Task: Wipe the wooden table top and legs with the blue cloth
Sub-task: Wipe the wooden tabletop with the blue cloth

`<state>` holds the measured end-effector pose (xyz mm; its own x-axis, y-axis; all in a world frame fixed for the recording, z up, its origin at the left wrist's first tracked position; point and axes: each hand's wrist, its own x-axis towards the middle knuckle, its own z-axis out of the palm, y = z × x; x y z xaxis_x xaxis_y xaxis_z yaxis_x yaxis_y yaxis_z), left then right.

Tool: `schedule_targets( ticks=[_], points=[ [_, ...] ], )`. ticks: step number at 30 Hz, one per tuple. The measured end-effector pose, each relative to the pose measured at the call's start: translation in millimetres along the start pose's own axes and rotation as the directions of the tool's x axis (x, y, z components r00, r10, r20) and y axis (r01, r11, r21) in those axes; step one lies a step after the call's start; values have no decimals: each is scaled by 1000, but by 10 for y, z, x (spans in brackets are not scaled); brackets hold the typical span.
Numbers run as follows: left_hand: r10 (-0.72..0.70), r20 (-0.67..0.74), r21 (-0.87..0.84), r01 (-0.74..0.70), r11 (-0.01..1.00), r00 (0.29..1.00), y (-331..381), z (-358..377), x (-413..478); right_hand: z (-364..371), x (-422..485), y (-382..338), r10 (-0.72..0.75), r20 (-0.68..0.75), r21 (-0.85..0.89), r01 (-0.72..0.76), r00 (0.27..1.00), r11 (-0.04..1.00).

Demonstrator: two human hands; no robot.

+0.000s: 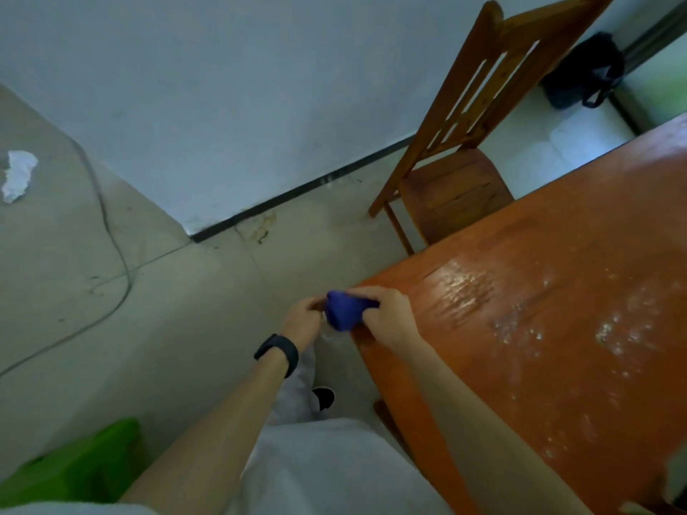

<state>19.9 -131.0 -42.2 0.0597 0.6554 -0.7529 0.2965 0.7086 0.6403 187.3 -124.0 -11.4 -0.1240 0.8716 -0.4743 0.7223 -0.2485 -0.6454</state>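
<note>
The blue cloth [344, 310] is bunched up between both hands, just off the near left corner of the wooden table [550, 291]. My left hand [303, 317], with a black wristband, pinches its left side. My right hand [386, 310] grips its right side, above the table's corner edge. The reddish table top shines wet and carries pale specks and streaks. One table leg [386, 414] shows dimly below the edge, beside my right forearm.
A wooden chair [457, 154] stands at the table's far side against the white wall. A grey cable [111, 232] runs over the floor at left, near a crumpled white rag [16, 174]. A green object [74, 466] lies bottom left. A dark bag [587, 68] sits far right.
</note>
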Motion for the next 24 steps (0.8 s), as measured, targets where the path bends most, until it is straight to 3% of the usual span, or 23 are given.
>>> schedule_targets(
  ticks=[3,5,8,9,10,12,14,17,19,21,24],
  points=[
    [21,12,6,-21,1000,1000,4,7,14,-110,110,-13,114,-285,-92,-146,952,985],
    [40,-22,66,-39,997,999,-31,-2,48,80,-133,27,103,-345,-152,-164,933,975],
    [116,-28,159,-110,981,993,-59,7,40,305,-583,103,-33,-71,-119,25,997,993],
    [169,-20,293,-156,943,985,-40,14,17,246,-640,185,-35,-3,-35,35,999,999],
    [246,3,485,-217,847,969,-6,29,-4,93,-646,243,6,2,85,-6,1000,996],
    [393,145,786,-347,512,908,36,114,-14,-331,-454,430,125,-133,250,-89,983,964],
    [363,318,856,-430,288,876,20,265,-1,-792,-159,677,180,-350,150,-134,919,979],
    [260,367,885,-421,199,893,20,368,-21,-1225,162,1090,300,-498,-68,-381,814,922],
    [243,388,904,-418,88,889,43,343,-49,-1113,185,1217,356,-540,-78,-466,763,881],
    [183,401,910,-413,30,898,123,307,-47,-699,13,1117,249,-598,-144,-408,762,902],
    [131,418,907,-421,-4,899,249,266,-65,119,-560,762,17,-492,-225,-146,871,963]
  ],
)
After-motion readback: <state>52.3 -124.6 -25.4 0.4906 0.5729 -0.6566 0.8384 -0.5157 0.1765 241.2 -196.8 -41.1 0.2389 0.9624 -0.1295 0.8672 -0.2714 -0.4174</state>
